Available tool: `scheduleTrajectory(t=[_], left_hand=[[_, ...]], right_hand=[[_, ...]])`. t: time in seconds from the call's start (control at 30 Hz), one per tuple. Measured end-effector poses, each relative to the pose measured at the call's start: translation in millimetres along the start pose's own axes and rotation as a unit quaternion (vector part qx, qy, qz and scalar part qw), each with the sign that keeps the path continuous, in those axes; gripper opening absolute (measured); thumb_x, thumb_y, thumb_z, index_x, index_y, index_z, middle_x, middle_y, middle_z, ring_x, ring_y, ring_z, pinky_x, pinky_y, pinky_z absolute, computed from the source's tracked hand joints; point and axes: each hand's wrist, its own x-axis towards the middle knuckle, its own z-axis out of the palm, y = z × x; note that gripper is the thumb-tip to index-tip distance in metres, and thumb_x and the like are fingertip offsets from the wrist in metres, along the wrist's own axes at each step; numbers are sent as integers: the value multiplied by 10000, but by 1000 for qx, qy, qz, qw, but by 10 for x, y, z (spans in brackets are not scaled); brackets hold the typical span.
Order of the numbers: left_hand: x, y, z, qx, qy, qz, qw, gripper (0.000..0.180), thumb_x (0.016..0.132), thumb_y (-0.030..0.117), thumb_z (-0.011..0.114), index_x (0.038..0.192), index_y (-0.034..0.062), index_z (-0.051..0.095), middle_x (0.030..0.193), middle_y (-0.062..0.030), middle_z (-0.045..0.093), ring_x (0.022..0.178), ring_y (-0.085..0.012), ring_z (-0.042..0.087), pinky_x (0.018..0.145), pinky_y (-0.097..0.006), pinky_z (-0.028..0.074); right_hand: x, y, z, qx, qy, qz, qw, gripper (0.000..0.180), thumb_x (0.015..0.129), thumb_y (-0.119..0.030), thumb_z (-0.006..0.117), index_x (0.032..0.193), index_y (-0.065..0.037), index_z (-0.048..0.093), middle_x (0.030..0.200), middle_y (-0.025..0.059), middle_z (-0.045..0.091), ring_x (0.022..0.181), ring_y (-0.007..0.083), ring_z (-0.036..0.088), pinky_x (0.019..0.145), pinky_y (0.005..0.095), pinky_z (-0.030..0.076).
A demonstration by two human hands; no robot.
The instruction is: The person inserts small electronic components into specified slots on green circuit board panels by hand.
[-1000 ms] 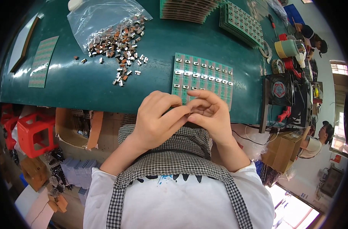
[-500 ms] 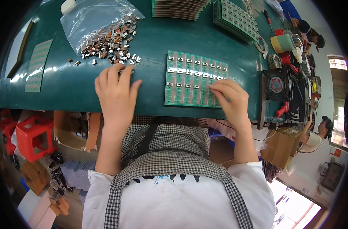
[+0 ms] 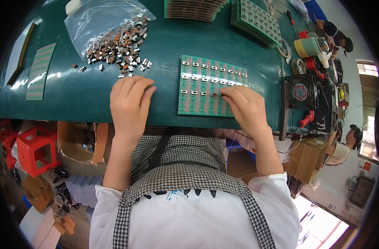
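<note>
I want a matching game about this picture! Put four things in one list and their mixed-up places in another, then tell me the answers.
Things
1. The person's bare left hand
2. The person's bare right hand
3. The clear plastic bag
4. The dark, square fan

Places
A. Fingertips at the green, rectangular circuit board
B. Near the right end of the long green table
C. Just on the near side of the heap of small metal-and-brown parts
D. Against the far side of that heap

Pairs: 1-C, 2-A, 3-D, 4-B
</note>
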Motion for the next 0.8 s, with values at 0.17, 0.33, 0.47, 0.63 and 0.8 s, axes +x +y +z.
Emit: scheduleTrajectory(t=[0.17, 0.33, 0.47, 0.63, 0.8], left_hand=[[-69, 218, 12, -164, -34, -52, 985, 201, 749, -3, 749, 924, 7, 652, 850, -98, 660, 770, -208, 648, 693, -307, 499], [-146, 398, 85, -205, -51, 112, 971, 358, 709, 81, 784, 1019, 34, 611, 863, -85, 642, 764, -268, 623, 659, -363, 497], [-141, 480, 118, -226, -44, 168, 958, 397, 713, 85, 772, 1061, 24, 591, 875, -77, 637, 765, -260, 614, 668, -363, 507], [-169, 530, 172, -240, -76, 189, 949, 390, 716, 103, 778, 1057, 34, 601, 875, -79, 643, 770, -268, 618, 673, -369, 502], [43, 342, 42, -2, -69, 101, 992, 393, 740, 149, 758, 1094, 52, 618, 984, -82, 623, 926, -268, 584, 839, -410, 441]], right_hand=[[-15, -20, -4, -24, -12, -9, 1000, 233, 748, -15, 680, 971, -77, 661, 847, 69, 673, 773, 245, 663, 660, 337, 537], [4, -313, -79, 115, -7, 80, 990, 218, 790, -26, 700, 1008, -36, 681, 917, 103, 688, 824, 229, 681, 695, 309, 541], [-25, -491, -25, 410, -51, 227, 882, 179, 845, -39, 700, 1013, 22, 687, 991, 107, 691, 869, 179, 679, 780, 286, 548], [-35, -451, -22, 508, -98, 255, 817, 161, 851, -33, 693, 1000, 26, 687, 961, 91, 688, 904, 159, 664, 814, 280, 545], [-26, -168, -40, 232, 18, 207, 950, 161, 781, 19, 705, 939, -13, 707, 921, 101, 680, 842, 206, 662, 731, 296, 529]])
